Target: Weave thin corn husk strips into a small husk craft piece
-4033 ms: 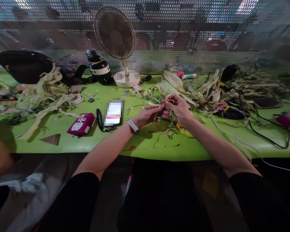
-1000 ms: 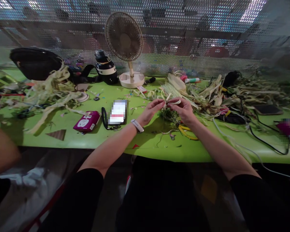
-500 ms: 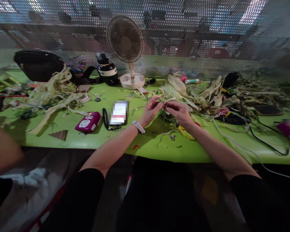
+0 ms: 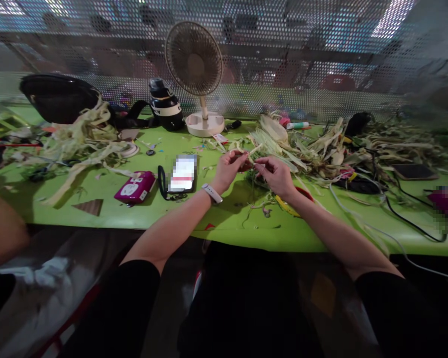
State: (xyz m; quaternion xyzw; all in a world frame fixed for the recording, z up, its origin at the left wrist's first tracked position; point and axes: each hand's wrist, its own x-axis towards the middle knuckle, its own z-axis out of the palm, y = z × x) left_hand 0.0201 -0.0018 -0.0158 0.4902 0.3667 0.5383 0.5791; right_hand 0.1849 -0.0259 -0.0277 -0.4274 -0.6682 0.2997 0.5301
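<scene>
My left hand (image 4: 228, 171), with a pale watch on its wrist, is closed in a pinch over the table. A narrow pale strip of corn husk (image 4: 254, 149) sticks up from its fingertips. Facing it, my right hand (image 4: 277, 176) pinches thumb against forefinger, a small gap away from the left fingertips. What lies in that right pinch is too small to make out. Behind both hands is a heap of dry corn husks (image 4: 274, 133). Beneath the right hand lie green plant bits and a yellow and red curved object (image 4: 289, 206), partly covered by the forearm.
On the green table (image 4: 239, 236) stand a fan (image 4: 204, 124) and a black bottle (image 4: 167, 109). Left of my hands lie a phone (image 4: 183, 174), a purple device (image 4: 135, 187) and more husks (image 4: 85, 134). A white cable (image 4: 358, 219) runs off right. A neighbour's arm (image 4: 2, 228) is at left.
My hands have drawn slightly apart at the fingertips. The pale husk strip now points up from the left fingers. The view has shifted slightly.
</scene>
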